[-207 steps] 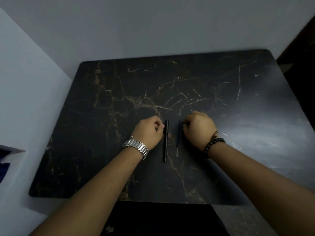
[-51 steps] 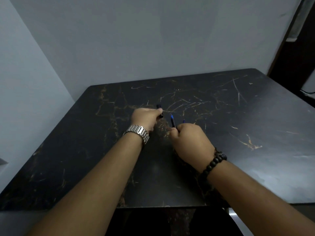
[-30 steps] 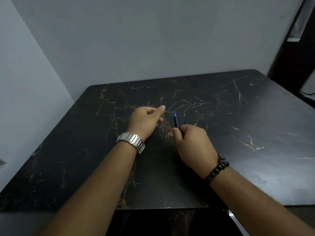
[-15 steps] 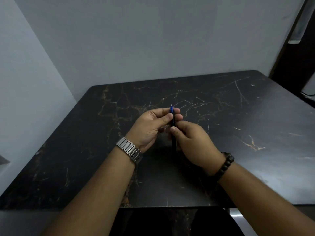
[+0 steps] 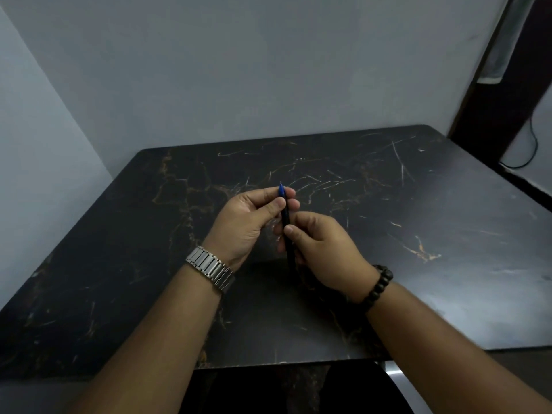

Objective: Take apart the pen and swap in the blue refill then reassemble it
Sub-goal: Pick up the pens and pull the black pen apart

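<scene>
Centrally, above the tabletop, a slim black pen with a blue tip section (image 5: 286, 222) is held upright between both hands. The left hand (image 5: 245, 222) is closed on the pen's upper end, its thumb (image 5: 273, 204) pressed against the blue part and its fingertips curled round from the far side. A short fine point is seen to project just above that grip. The right hand (image 5: 322, 249) is closed on the black barrel lower down, the thumb (image 5: 294, 233) laid against the barrel's near side and the fingers wrapped behind it. The lower end of the barrel is hidden between the palm and the dark surface behind, so its full length cannot be made out. Whether the blue part is a refill or a section of the pen body cannot be told.

A silver metal link watch (image 5: 210, 268) is worn on the left wrist, and a bracelet of dark round beads (image 5: 378, 286) on the right wrist. Both bare forearms are extended from the lower edge of the view.

Beneath the hands lies a black marble-patterned table (image 5: 418, 219) veined with gold and pale streaks, its surface scratched in places. The table is set into a corner of plain grey walls (image 5: 268, 70). At the far right a dark door frame (image 5: 507, 85) is seen, with a thin black cable (image 5: 530, 150) looped beside it.
</scene>
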The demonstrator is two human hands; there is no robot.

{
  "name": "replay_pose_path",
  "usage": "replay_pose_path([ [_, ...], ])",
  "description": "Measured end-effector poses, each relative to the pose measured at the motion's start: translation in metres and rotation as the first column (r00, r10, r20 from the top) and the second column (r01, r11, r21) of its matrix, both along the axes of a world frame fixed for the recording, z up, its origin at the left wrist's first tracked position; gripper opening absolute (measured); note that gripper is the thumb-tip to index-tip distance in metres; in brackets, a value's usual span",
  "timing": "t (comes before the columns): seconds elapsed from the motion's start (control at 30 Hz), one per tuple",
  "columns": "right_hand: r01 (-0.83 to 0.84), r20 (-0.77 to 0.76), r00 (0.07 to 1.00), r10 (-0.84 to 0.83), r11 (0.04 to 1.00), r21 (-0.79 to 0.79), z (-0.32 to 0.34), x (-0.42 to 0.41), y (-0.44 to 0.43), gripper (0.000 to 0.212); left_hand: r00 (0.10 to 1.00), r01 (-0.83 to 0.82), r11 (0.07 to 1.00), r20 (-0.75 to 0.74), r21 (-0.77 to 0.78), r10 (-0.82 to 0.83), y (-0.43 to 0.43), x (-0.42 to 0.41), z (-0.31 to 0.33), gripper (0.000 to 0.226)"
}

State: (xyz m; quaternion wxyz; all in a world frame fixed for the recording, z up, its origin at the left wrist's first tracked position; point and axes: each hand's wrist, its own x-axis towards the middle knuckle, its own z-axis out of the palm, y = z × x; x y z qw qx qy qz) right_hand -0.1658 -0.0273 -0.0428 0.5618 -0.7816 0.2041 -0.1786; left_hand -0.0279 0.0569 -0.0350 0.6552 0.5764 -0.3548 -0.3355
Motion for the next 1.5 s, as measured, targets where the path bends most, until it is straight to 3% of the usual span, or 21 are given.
replay_pose_path([
  [0.33,0.063,0.014,0.998,-0.062,0.994,-0.084,-0.006,-0.001,-0.005,0.017,0.989,-0.147,0.987,0.016,0.061,0.146,-0.005,-0.015,0.004,0.018],
  [0.53,0.125,0.005,0.992,-0.125,0.989,-0.083,-0.007,0.002,-0.003,0.013,0.937,-0.312,0.948,0.187,0.064,0.295,-0.005,-0.023,0.012,0.014],
  [0.63,0.151,0.019,0.989,-0.150,0.987,-0.053,-0.005,0.001,-0.002,0.010,0.929,-0.345,0.937,0.163,0.052,0.333,-0.001,-0.028,0.016,0.029],
  [0.73,0.189,0.043,0.981,-0.187,0.981,-0.045,-0.003,0.001,-0.005,0.011,0.884,-0.434,0.899,0.220,0.060,0.412,0.001,-0.030,0.014,0.022],
  [0.8,0.182,0.038,0.983,-0.181,0.983,-0.035,-0.003,0.001,-0.004,0.013,0.908,-0.381,0.917,0.232,0.116,0.348,0.002,-0.027,0.014,0.025],
  [0.87,0.155,0.030,0.987,-0.155,0.988,-0.008,-0.003,0.001,-0.002,0.013,0.963,-0.229,0.957,0.185,0.179,0.196,0.002,-0.023,0.014,0.033],
  [0.97,0.139,0.031,0.990,-0.139,0.990,0.010,-0.002,0.001,0.001,0.012,0.989,-0.101,0.980,0.123,0.171,0.081,0.003,-0.023,0.015,0.032],
  [1.33,0.167,-0.007,0.986,-0.167,0.986,-0.025,-0.005,0.001,-0.001,0.009,0.943,-0.278,0.954,0.219,0.112,0.250,0.000,-0.026,0.013,0.023],
  [1.43,0.163,-0.004,0.987,-0.164,0.986,-0.033,-0.007,0.001,0.000,0.009,0.940,-0.251,0.958,0.272,0.138,0.208,0.000,-0.028,0.014,0.029],
  [1.5,0.161,-0.004,0.987,-0.162,0.986,-0.036,-0.008,0.001,0.000,0.010,0.965,-0.184,0.969,0.215,0.164,0.147,0.000,-0.030,0.015,0.032],
])
